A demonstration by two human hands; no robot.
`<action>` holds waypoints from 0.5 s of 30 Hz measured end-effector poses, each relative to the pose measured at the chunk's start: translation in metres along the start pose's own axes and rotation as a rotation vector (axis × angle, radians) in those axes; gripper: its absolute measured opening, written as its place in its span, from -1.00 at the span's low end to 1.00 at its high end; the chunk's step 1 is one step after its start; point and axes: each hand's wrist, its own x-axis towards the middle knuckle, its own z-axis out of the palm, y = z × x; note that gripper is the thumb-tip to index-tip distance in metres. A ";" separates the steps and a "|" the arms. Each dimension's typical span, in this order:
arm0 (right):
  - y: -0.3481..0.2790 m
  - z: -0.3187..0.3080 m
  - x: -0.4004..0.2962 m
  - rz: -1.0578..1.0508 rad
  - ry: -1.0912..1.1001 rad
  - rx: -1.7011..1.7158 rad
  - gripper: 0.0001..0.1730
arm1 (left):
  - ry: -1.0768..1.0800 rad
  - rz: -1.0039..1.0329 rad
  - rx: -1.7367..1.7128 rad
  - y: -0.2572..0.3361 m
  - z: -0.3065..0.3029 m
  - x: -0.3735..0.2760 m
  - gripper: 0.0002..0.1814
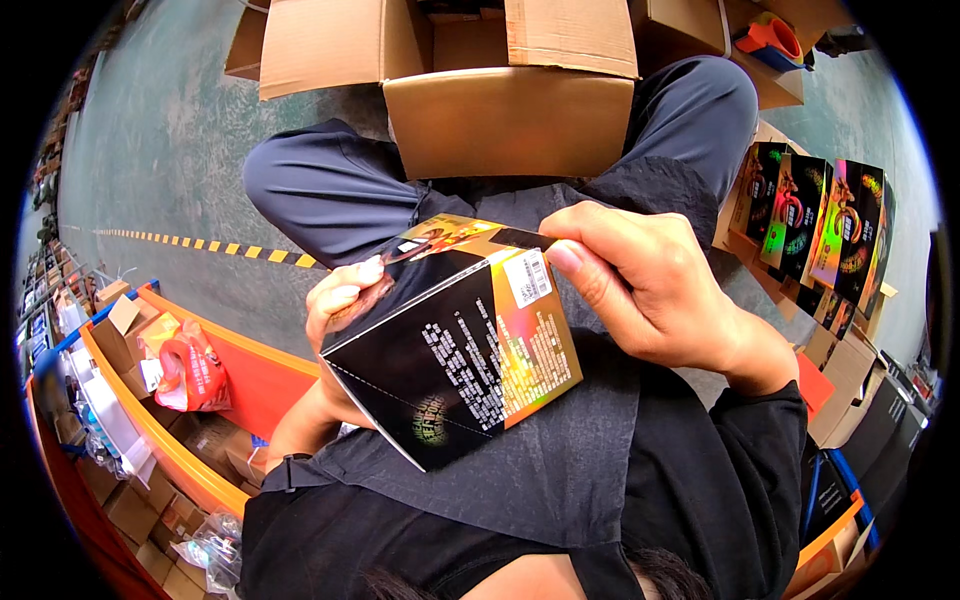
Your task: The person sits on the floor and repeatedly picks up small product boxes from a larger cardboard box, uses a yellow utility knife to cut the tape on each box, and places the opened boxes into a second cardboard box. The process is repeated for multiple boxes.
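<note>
A black and gold printed carton is held tilted above my lap, in front of my dark apron. My left hand grips its left side, with fingertips over the upper edge and the palm partly hidden behind the box. At the top right corner, my right hand pinches a dark strip between thumb and forefinger; whether it is tape or a box flap I cannot tell. Close to that corner sits a white label with printed codes. The carton's shiny face carries small print.
An open cardboard box stands between my knees, flaps folded out. Several similar black printed cartons stand to the right. An orange and blue tape dispenser rests on a box at upper right. Left are orange shelving and a red plastic bag.
</note>
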 end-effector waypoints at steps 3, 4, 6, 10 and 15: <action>0.001 -0.002 0.001 -0.029 -0.036 -0.032 -0.87 | 0.041 -0.015 -0.013 0.000 0.004 0.000 -0.27; 0.002 -0.002 0.001 -0.040 -0.043 -0.047 -0.87 | 0.059 -0.020 -0.020 -0.001 0.006 0.000 -0.32; 0.004 -0.003 0.003 -0.051 -0.052 -0.053 -0.87 | 0.119 -0.044 -0.036 -0.001 0.011 0.000 -0.41; 0.006 -0.004 0.004 -0.075 -0.026 -0.085 -0.86 | 0.275 -0.120 -0.094 0.000 0.021 -0.002 -0.59; 0.009 0.008 0.006 -0.100 0.132 -0.166 -0.77 | 0.322 -0.079 0.008 0.012 0.027 0.017 -0.72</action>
